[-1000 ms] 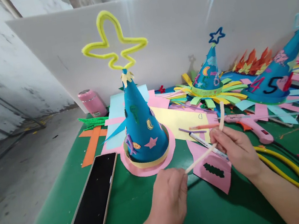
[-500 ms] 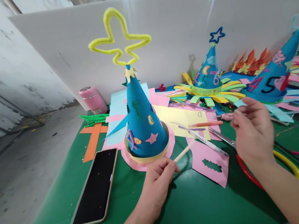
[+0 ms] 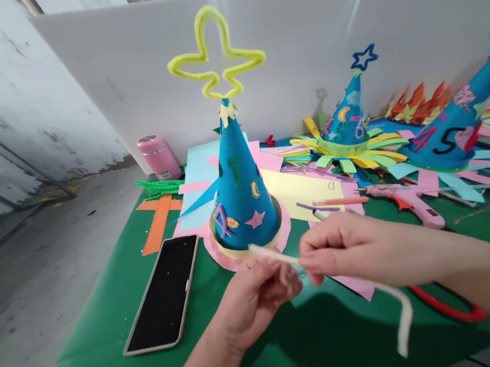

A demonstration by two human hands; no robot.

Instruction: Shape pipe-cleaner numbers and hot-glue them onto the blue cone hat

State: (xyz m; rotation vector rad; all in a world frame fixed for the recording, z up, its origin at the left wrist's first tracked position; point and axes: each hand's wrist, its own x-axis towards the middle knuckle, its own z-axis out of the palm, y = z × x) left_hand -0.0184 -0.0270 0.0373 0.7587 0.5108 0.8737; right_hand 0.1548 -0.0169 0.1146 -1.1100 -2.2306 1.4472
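Observation:
A white pipe cleaner (image 3: 405, 322) is pinched in my right hand (image 3: 336, 250), its bent end hanging down past my wrist. The straight end runs left across the thumb side of my left hand (image 3: 258, 291). Fingers of that hand are loosely curled and apart, touching or just under the pipe cleaner. Just behind both hands stands a blue paper cone hat (image 3: 242, 196) with a pink brim, stuck-on shapes and a yellow pipe cleaner outline (image 3: 226, 55) on top. Red-handled scissors (image 3: 453, 305) lie partly hidden under my right forearm.
A phone (image 3: 163, 297) lies left of the hat, by orange paper strips (image 3: 158, 226) and green pipe cleaners (image 3: 159, 188). A pink bottle (image 3: 159, 158) stands behind. To the right are a pink glue gun (image 3: 409, 196) and two more cone hats (image 3: 344, 117), (image 3: 455, 123) among paper strips.
My right hand has come left and down from above the scissors and now pinches the pipe cleaner. My left hand has loosened its pinch. The view has shifted slightly.

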